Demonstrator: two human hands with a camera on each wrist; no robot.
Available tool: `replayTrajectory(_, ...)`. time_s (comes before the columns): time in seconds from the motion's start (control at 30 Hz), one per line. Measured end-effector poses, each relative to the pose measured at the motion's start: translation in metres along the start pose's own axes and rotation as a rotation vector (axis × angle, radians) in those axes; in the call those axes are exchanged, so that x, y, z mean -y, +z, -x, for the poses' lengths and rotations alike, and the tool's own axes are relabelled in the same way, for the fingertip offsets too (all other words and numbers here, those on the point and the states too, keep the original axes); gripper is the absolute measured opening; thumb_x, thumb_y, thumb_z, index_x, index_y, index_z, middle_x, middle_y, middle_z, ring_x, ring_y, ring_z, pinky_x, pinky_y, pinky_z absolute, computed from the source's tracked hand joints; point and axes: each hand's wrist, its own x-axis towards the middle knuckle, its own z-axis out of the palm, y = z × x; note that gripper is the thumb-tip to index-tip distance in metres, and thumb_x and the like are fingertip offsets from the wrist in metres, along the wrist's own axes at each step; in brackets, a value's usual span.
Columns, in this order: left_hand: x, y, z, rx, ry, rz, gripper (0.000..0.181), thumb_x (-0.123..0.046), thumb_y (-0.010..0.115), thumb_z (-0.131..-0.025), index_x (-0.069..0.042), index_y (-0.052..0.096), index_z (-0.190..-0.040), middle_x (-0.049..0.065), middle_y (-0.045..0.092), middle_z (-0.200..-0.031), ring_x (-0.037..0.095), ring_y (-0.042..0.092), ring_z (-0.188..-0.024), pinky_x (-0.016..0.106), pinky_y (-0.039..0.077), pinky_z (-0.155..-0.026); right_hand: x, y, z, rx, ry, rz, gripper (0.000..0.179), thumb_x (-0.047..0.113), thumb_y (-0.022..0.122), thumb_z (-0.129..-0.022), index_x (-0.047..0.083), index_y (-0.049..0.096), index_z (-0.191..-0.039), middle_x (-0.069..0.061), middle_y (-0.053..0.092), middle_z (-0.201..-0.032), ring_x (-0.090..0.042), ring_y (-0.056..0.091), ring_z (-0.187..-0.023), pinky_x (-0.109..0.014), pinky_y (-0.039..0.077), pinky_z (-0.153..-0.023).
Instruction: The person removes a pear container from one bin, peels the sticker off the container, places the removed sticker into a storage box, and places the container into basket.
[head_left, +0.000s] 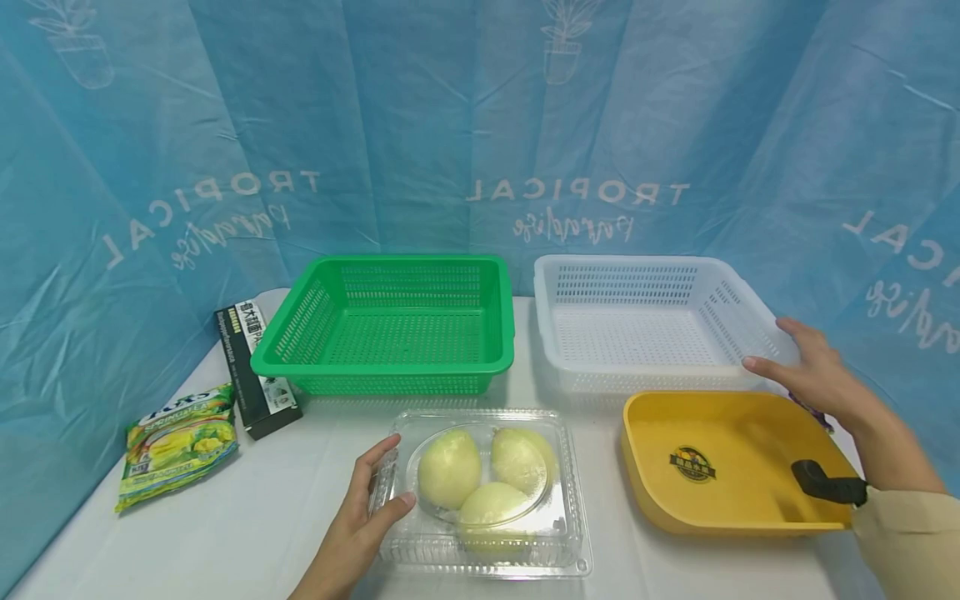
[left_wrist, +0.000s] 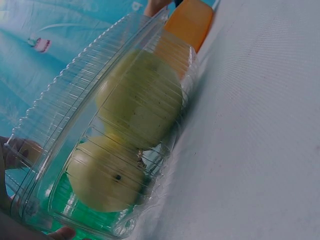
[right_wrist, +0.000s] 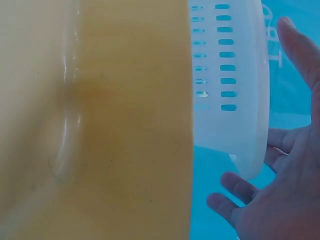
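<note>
A clear plastic clamshell box (head_left: 558,546) holding yellow-green pears (head_left: 450,468) sits at the front middle of the table. My left hand (head_left: 356,512) grips its left side, the thumb over the lid and the forefinger along the far left corner; the other fingers are hidden. In the left wrist view the pears (left_wrist: 140,100) show through the ribbed wall. My right hand (head_left: 813,371) is at the right end of a white perforated basket (head_left: 637,367), thumb and fingers spread. Its fingers (right_wrist: 237,187) reach around the basket's rim in the right wrist view.
A yellow tray (head_left: 735,467) with a black handle (head_left: 828,483) lies below my right forearm. Left of the white basket stands a green basket (head_left: 382,367). A black pasta box (head_left: 255,375) and a green-yellow packet (head_left: 180,446) lie at the left. Blue curtain (head_left: 420,125) hangs behind.
</note>
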Motion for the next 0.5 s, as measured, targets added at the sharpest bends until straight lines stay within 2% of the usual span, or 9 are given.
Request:
replayTrajectory(0.1, 0.0000, -0.0002, 0.0002, 0.001, 0.007, 0.001, 0.062, -0.016, 0.056, -0.092, -0.023, 0.025, -0.145, 0.011, 0.013, -0.156, 0.043, -0.001, -0.145, 0.074, 0.004, -0.104, -0.0013, 0.0011, -0.0027, -0.003, -0.007, -0.004, 0.098, 0.049, 0.055, -0.091, 0.003, -0.008, -0.150, -0.038, -0.003, -0.150, -0.059, 0.022, -0.122, -0.073, 0.030, -0.085)
replayTrajectory(0.33, 0.0001, 0.0002, 0.0005, -0.003, 0.010, -0.003, 0.062, -0.016, 0.056, -0.092, -0.023, 0.025, -0.145, 0.011, 0.014, -0.156, 0.041, 0.003, -0.145, 0.075, 0.007, -0.103, -0.0041, 0.0026, -0.0059, 0.021, -0.002, -0.042, 0.098, 0.048, 0.054, -0.091, 0.004, -0.010, -0.150, -0.036, -0.012, -0.150, -0.062, 0.010, -0.129, -0.077, 0.021, -0.091)
replayTrajectory(0.5, 0.0002, 0.0006, 0.0006, -0.005, 0.000, -0.005, 0.062, -0.017, 0.056, -0.092, -0.024, 0.026, -0.145, 0.012, 0.014, -0.156, 0.042, 0.004, -0.144, 0.075, 0.007, -0.103, -0.0070, 0.0054, -0.0082, 0.003, -0.009, -0.054, 0.097, 0.048, 0.054, -0.091, 0.002, -0.010, -0.150, -0.036, -0.013, -0.150, -0.063, 0.007, -0.130, -0.078, 0.016, -0.095)
